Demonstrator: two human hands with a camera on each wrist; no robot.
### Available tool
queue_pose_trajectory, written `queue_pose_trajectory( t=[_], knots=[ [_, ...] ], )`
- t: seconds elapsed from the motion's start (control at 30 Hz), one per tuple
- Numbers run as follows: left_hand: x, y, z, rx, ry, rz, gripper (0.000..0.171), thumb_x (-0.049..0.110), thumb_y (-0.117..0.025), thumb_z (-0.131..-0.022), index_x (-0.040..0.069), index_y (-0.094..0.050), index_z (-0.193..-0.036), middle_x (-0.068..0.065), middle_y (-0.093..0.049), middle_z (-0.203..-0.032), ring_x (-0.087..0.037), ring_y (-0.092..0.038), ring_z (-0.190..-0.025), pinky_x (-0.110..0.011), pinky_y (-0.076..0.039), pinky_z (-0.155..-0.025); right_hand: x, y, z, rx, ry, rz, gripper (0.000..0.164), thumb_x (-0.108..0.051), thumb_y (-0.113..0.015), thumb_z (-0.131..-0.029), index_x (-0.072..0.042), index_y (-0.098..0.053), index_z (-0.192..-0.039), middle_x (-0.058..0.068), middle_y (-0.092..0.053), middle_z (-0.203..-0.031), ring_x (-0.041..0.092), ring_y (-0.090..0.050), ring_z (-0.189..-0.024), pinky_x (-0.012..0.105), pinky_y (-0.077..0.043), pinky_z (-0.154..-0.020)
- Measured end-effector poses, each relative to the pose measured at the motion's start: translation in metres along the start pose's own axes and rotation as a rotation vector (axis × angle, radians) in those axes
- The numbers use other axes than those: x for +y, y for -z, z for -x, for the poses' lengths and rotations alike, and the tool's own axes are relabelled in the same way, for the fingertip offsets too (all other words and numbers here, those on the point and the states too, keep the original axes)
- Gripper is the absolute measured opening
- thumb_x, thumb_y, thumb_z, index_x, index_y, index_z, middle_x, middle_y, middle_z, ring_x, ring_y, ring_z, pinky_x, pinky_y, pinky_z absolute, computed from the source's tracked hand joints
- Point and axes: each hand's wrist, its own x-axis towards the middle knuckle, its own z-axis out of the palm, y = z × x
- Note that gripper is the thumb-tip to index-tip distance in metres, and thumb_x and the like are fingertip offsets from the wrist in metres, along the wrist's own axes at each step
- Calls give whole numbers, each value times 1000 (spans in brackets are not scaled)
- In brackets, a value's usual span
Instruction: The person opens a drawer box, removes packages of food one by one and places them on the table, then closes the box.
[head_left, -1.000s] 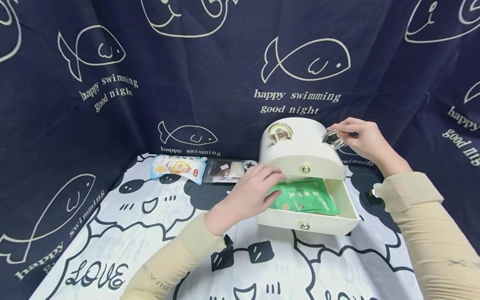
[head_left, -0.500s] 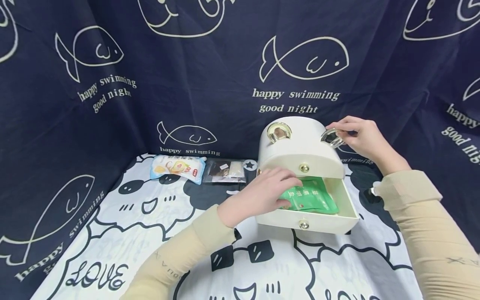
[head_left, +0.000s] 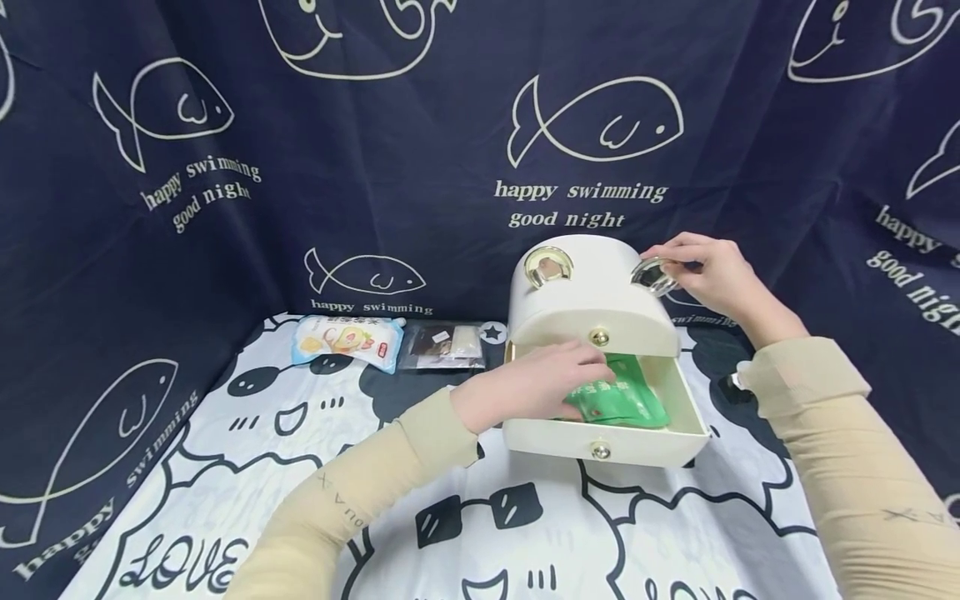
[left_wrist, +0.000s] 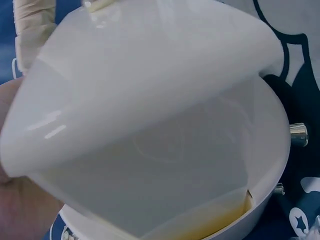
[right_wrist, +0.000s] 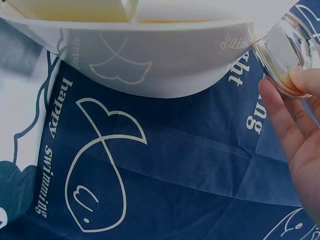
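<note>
A white storage box (head_left: pixel 592 292) with two drawers and small gold knobs stands at the right. Its lower drawer (head_left: pixel 637 450) is pulled out, with a green packet (head_left: pixel 626 396) in it. My left hand (head_left: pixel 528 383) reaches into this drawer, its fingers over the packet's left part and its thumb at the near side. In the left wrist view, the box's white surface (left_wrist: pixel 150 75) hides much of that hand. My right hand (head_left: pixel 712 275) pinches a round shiny metal ornament (right_wrist: pixel 287 55) on the box's right side, thumb on its face.
Left of the box, a light-blue packet with fruit pictures (head_left: pixel 347 340) and a clear-and-dark packet (head_left: pixel 446 344) lie at the cloth's back edge. The matching round gold ornament (head_left: pixel 548 267) sits on the box's left. A dark blue curtain (head_left: pixel 420 150) hangs behind.
My left hand has moved right and farther into the drawer, covering more of the green packet. My right hand keeps its hold on the round ornament. The head view has shifted slightly.
</note>
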Motion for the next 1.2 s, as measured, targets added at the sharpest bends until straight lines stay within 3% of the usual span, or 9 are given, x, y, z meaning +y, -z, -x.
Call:
queue_pose_trajectory(
  t=[0.33,0.53,0.77,1.0,1.2],
  knots=[
    [-6,-10,-11,-164,-70,-26,54,28,-76,-78,19,-55,-128,1,-53,-128,-16,-47,-120,-25,-34,-105,-1,1,-1,-17,-25,13,30,11,-63,-78,-9,-75,-97,3,-67,-88,-2,-42,-62,14,-32,-50],
    [-8,-16,-14,-235,-80,-42,55,20,-73,-81,22,-52,-131,2,-50,-132,-15,-47,-119,-24,-38,-100,0,1,-1,-15,-30,15,30,11,-63,-78,-9,-75,-97,3,-66,-87,-1,-42,-62,14,-32,-50],
    [-7,-25,-16,-237,-82,-108,44,10,-61,-88,28,-53,-127,5,-50,-130,-13,-47,-110,-26,-47,-77,0,1,-1,-26,-32,15,29,10,-63,-78,-9,-75,-97,3,-66,-89,0,-42,-62,14,-33,-51],
    [-5,-27,-17,-230,-91,-148,35,15,-50,-97,29,-52,-129,5,-50,-131,-12,-46,-112,-26,-45,-78,-1,1,-1,-22,-32,9,30,11,-63,-78,-9,-75,-97,5,-66,-88,0,-42,-61,14,-32,-50],
    [-5,-29,-17,-204,-103,-174,30,22,-47,-98,29,-53,-126,5,-51,-127,-12,-47,-107,-26,-44,-70,-2,1,-1,-23,-34,5,30,11,-63,-78,-8,-75,-97,6,-67,-89,0,-42,-63,14,-32,-51]
  ],
)
